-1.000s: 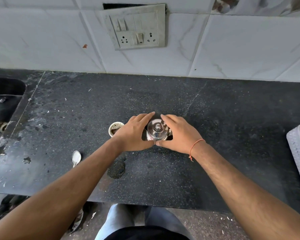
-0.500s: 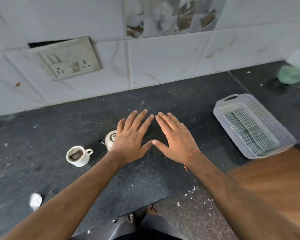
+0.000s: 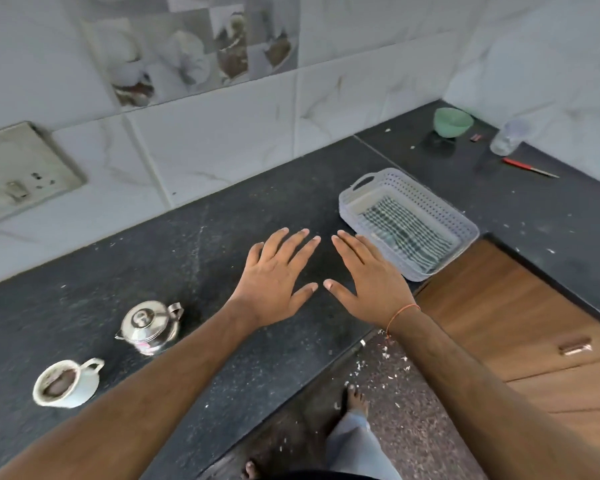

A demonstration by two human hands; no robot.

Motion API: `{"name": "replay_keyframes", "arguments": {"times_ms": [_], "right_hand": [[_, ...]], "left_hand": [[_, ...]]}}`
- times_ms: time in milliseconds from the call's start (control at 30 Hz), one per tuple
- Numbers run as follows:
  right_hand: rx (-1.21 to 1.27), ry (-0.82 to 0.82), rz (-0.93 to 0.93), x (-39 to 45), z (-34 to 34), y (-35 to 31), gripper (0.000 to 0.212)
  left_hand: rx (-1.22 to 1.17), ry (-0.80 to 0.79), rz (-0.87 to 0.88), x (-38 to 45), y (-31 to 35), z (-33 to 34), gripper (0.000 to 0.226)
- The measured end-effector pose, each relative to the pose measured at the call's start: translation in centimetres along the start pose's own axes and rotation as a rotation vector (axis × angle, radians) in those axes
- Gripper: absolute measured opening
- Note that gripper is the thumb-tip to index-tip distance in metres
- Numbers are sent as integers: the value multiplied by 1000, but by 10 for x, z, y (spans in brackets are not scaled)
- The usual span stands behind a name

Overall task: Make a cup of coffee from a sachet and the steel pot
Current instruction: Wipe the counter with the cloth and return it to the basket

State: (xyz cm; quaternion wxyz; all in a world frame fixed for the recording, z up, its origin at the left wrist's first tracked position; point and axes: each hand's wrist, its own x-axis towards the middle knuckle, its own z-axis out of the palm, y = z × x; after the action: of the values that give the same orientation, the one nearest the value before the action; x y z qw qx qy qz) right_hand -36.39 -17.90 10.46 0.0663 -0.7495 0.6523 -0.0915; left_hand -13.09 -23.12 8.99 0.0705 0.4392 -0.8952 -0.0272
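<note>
**Counts by kind, kitchen counter**

Hands: two, left hand (image 3: 274,282) and right hand (image 3: 368,275), both empty with fingers spread. Steel pot (image 3: 149,325): one, lidded. White cup (image 3: 66,382): one. Perforated plastic basket (image 3: 465,230): one. Green bowl (image 3: 452,122): one. Clear tumbler (image 3: 508,137): one. Red-handled tool (image 3: 529,167): one. Wall switch plate (image 3: 18,174): one. Bare feet: two, one foot (image 3: 355,400) forward, another foot (image 3: 252,470) at bottom edge.

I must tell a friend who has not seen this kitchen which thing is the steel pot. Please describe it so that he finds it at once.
Start at the black counter under the tiled wall and look left of the person's left hand. The steel pot stands there, between that hand and the white cup nearer the counter's front edge. It is the only shiny metal thing, small and round, with a knobbed lid.
</note>
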Motion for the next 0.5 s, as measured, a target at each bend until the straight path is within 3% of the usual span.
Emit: {"name": "replay_keyframes", "arguments": {"times_ms": [267, 500], "right_hand": [[-8, 3, 118, 16, -19, 137, 80], [27, -147, 164, 62, -17, 265, 77]], "left_hand": [[-62, -48, 74, 136, 67, 23, 73], [-255, -150, 3, 281, 121, 73, 68]]}}
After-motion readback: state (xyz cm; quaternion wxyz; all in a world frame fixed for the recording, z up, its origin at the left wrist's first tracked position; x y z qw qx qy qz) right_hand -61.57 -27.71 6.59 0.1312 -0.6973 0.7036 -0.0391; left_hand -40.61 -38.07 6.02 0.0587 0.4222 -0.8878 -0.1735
